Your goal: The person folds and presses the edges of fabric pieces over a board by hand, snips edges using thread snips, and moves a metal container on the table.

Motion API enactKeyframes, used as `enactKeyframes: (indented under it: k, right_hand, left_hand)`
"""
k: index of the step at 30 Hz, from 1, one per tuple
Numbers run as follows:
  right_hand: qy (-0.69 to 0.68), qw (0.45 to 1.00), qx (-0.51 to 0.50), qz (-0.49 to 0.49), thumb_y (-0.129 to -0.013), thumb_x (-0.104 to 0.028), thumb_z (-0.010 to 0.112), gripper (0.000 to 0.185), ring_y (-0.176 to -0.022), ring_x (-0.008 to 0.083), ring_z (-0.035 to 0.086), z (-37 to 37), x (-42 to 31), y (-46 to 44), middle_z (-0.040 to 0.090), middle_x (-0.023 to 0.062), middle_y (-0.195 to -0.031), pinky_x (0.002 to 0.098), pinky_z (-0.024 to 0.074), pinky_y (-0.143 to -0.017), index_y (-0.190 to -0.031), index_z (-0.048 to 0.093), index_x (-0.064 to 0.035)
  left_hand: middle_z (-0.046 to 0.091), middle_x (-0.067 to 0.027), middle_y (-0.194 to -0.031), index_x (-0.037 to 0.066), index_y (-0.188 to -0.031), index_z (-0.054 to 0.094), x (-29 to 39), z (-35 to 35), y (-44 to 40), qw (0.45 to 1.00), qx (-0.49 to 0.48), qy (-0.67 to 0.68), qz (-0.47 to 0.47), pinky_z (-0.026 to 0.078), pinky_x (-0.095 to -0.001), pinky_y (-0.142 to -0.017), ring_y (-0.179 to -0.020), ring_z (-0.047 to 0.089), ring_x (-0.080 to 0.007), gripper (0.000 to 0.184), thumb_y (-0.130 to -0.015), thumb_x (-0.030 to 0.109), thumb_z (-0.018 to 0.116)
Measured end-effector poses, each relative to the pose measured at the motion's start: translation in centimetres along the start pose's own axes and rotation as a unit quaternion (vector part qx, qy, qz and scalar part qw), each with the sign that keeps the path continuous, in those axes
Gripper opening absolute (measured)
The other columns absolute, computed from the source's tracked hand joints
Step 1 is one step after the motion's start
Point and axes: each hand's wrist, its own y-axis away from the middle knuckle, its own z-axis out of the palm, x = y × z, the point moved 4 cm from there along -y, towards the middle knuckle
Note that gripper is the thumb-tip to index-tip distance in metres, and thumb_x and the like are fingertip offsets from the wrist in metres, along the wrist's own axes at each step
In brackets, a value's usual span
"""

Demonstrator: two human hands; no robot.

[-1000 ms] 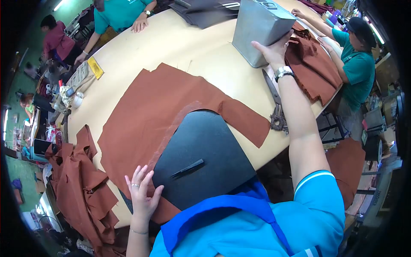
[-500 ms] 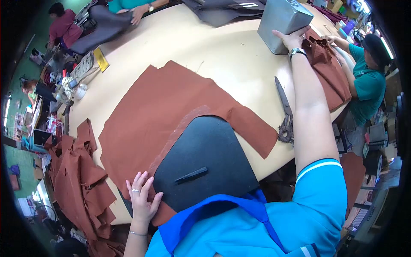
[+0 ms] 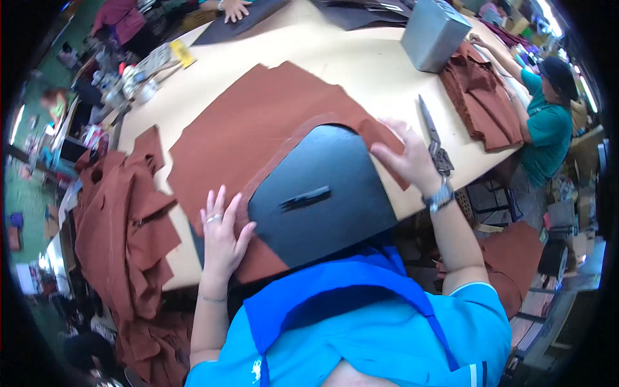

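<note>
A large reddish-brown piece lies flat on the table, with a pale strip along its curved inner edge. Beside that edge rests a black board with a small dark tool on top. My left hand lies with fingers spread on the brown piece, at the board's left edge. My right hand, slightly blurred, is open over the brown piece's right arm, holding nothing. Large dark scissors lie just right of it.
A grey metal block stands at the back right, near a folded brown pile and a co-worker in green. More brown pieces hang off the left edge. Another person's hand touches dark material at the far edge.
My right hand has let go of the metal block and come back toward me, over the brown piece. My left hand stays by the board. The far co-worker's dark sheet now lies on the table.
</note>
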Motion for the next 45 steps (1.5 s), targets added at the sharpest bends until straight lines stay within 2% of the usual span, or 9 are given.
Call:
enactKeyframes:
  k: [6,14,20,23,26,27,30,37,45]
  right_hand:
    - [0.041,0.996,-0.068,-0.049,-0.090,-0.025,0.070,0.041,-0.120,0.0365,0.057,5.0,-5.5,5.4,0.061,0.0205,-0.128,0.0431,0.0442,-0.103,-0.123,0.063,-0.0011]
    - [0.033,0.981,-0.113,-0.157,-0.088,-0.014,0.067,0.036,-0.112,0.0330,0.060,10.9,-10.6,4.2,0.065,0.0163,-0.119,0.0427,0.0460,-0.099,-0.123,0.062,-0.0040]
    - [0.097,0.970,-0.085,-0.205,-0.084,-0.004,0.056,0.034,-0.094,0.0344,0.062,12.1,-10.2,3.8,0.065,0.0164,-0.104,0.0436,0.0501,-0.087,-0.118,0.063,-0.0014]
    - [0.055,0.991,-0.079,-0.098,-0.087,-0.002,0.050,0.033,-0.092,0.0356,0.062,11.2,-9.3,3.6,0.064,0.0229,-0.101,0.0457,0.0493,-0.086,-0.119,0.061,-0.0003]
    - [-0.149,0.987,0.053,0.032,-0.092,-0.004,0.044,0.032,-0.082,0.0281,0.063,11.5,-4.9,2.8,0.063,0.0173,-0.093,0.0399,0.0508,-0.077,-0.119,0.061,0.0001]
    - [-0.265,0.935,-0.042,0.233,-0.096,-0.007,0.038,0.034,-0.068,0.0146,0.056,11.5,-3.0,2.7,0.058,0.0062,-0.084,0.0295,0.0479,-0.062,-0.123,0.058,-0.0026]
    - [-0.452,0.793,-0.074,0.403,-0.107,-0.030,0.039,0.032,-0.059,0.0035,0.038,10.4,-4.3,1.4,0.047,-0.0035,-0.078,0.0176,0.0343,-0.049,-0.125,0.054,-0.0084]
    - [-0.613,0.602,-0.139,0.493,-0.105,-0.040,0.047,0.031,-0.054,0.0016,0.035,13.5,-2.8,-0.2,0.044,-0.0049,-0.074,0.0138,0.0289,-0.040,-0.107,0.055,-0.0103]
    - [-0.627,0.573,-0.121,0.514,-0.107,-0.040,0.041,0.034,-0.047,0.0013,0.029,14.4,-2.6,-2.1,0.039,-0.0069,-0.065,0.0158,0.0237,-0.036,-0.107,0.056,-0.0097]
  left_hand:
    - [0.022,-0.0171,-0.162,0.015,-0.152,0.035,-1.1,0.9,2.8,0.997,-0.049,-0.046,-0.029,0.017,-0.0595,-0.117,-0.149,0.020,-0.0372,0.072,-0.094,0.050,0.058]
    - [0.045,-0.0165,-0.149,0.014,-0.139,0.054,1.4,-0.9,-3.4,0.991,0.024,-0.076,0.105,0.027,-0.0599,-0.113,-0.140,0.039,-0.0331,0.057,-0.091,0.045,0.063]
    - [0.067,-0.0057,-0.110,0.013,-0.110,0.070,4.5,3.3,-11.6,0.971,0.077,0.082,0.209,0.047,-0.0460,-0.097,-0.104,0.064,-0.0267,0.028,-0.087,0.029,0.069]
    - [0.067,-0.0052,-0.098,0.013,-0.101,0.073,5.5,4.6,-13.5,0.967,0.119,0.096,0.202,0.052,-0.0394,-0.084,-0.095,0.065,-0.0257,0.021,-0.085,0.026,0.071]
    - [0.067,-0.0051,-0.096,0.012,-0.097,0.074,5.3,5.9,-14.4,0.969,0.132,0.103,0.180,0.053,-0.0382,-0.080,-0.092,0.065,-0.0253,0.018,-0.085,0.025,0.070]
    - [0.066,-0.0050,-0.095,0.012,-0.096,0.074,5.0,6.3,-14.5,0.969,0.138,0.103,0.175,0.053,-0.0379,-0.079,-0.091,0.065,-0.0252,0.017,-0.086,0.025,0.070]
    - [0.066,-0.0046,-0.094,0.011,-0.094,0.073,4.5,6.8,-15.2,0.974,0.136,0.095,0.157,0.054,-0.0378,-0.079,-0.090,0.065,-0.0249,0.014,-0.088,0.023,0.068]
    - [0.067,-0.0055,-0.093,0.009,-0.092,0.071,4.3,5.7,-15.1,0.965,0.155,0.176,0.116,0.054,-0.0360,-0.073,-0.081,0.067,-0.0227,0.015,-0.091,0.023,0.066]
    - [0.068,-0.0060,-0.091,0.008,-0.093,0.071,3.8,5.9,-15.2,0.960,0.158,0.203,0.108,0.054,-0.0350,-0.070,-0.075,0.067,-0.0214,0.015,-0.091,0.022,0.067]
